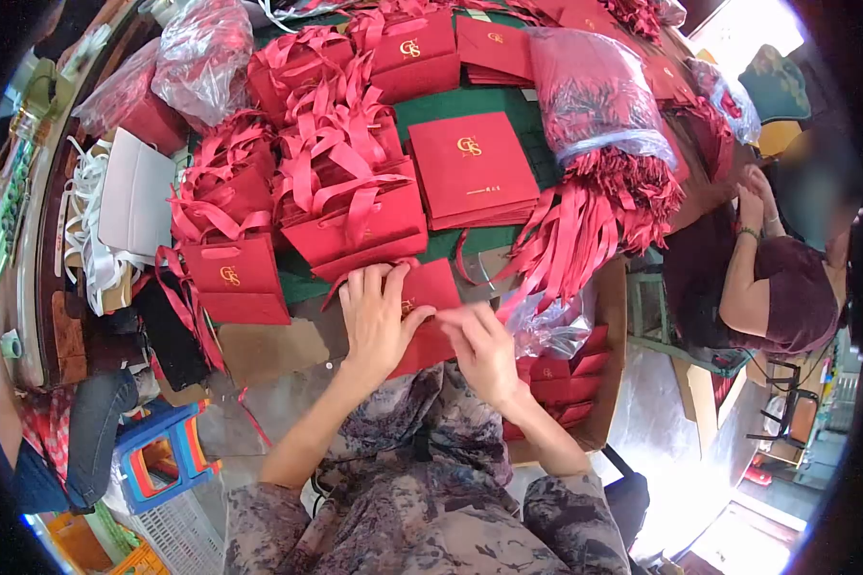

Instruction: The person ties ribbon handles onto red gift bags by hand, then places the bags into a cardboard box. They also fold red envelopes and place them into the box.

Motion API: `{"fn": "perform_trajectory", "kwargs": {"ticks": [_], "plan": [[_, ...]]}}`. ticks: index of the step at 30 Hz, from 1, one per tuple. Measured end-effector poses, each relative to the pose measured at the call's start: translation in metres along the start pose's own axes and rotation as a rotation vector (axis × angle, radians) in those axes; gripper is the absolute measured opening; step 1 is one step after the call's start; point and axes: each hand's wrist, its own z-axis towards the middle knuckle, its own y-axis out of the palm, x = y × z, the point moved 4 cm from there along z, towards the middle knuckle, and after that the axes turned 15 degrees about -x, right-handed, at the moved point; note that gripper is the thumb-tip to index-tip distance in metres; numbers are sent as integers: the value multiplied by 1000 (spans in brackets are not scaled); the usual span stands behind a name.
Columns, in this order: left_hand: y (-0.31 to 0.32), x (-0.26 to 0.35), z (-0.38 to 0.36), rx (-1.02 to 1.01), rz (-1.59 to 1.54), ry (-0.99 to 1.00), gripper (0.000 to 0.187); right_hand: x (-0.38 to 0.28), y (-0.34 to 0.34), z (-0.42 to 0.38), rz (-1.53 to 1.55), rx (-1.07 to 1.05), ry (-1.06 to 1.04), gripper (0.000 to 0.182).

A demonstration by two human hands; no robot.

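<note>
A small red paper gift bag with a gold logo is in front of me at the table's near edge. My left hand is closed on it, fingers over its top and thumb on the front. My right hand is pinched at the bag's front, close to my left thumb and a little smeared by motion. What its fingertips hold is too small to make out. Just beyond my hands stand red bags with ribbon handles. A stack of flat red bags lies to their right.
A plastic-wrapped bundle of red ribbons lies right of the stack. A cardboard box holding red bags stands by my right knee. White bags are at the left. Another person sits at the right; a blue stool stands lower left.
</note>
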Motion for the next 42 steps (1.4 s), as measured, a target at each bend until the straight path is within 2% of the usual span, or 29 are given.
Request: {"fn": "perform_trajectory", "kwargs": {"ticks": [2, 3, 5, 6, 8, 12, 15, 27, 33, 36, 38, 39, 41, 42], "plan": [[-7, 5, 2, 21, -41, 1, 54, 16, 10, 10, 148, 106, 227, 18], [-9, 5, 4, 18, -40, 0, 54, 18, 13, 14, 150, 105, 229, 18], [-13, 5, 7, -17, -94, -11, 42, 27, 19, 17, 286, 109, 388, 15], [-15, 5, 8, -23, -93, -11, 42, 28, 20, 18, 289, 110, 394, 15], [-20, 3, 11, -7, -144, 8, 30, 29, 20, 19, 321, 123, 432, 13], [-23, -5, 16, -70, -265, 14, 21, 23, 14, 24, 219, 118, 407, 11], [-25, -3, 17, -122, -262, 16, 24, 22, 14, 25, 239, 113, 444, 10], [-32, 10, 12, -85, -291, 44, 24, 26, 5, 32, 302, 12, 508, 12], [-28, 12, 12, -85, -280, 130, 24, 15, 0, 39, 20, -9, 346, 13], [-26, 12, 12, -111, -226, 97, 24, 14, 5, 40, -118, -28, 305, 14], [-26, 6, 12, -119, -259, 61, 23, 16, 1, 39, 156, 35, 367, 13], [-26, 2, 13, -126, -293, 24, 21, 17, 2, 38, 153, 36, 365, 13], [-23, 0, 13, -156, -311, 23, 19, 24, 9, 30, 404, 62, 440, 16], [-21, 0, 13, -151, -314, 36, 18, 23, 10, 29, 404, 61, 437, 16]]}}
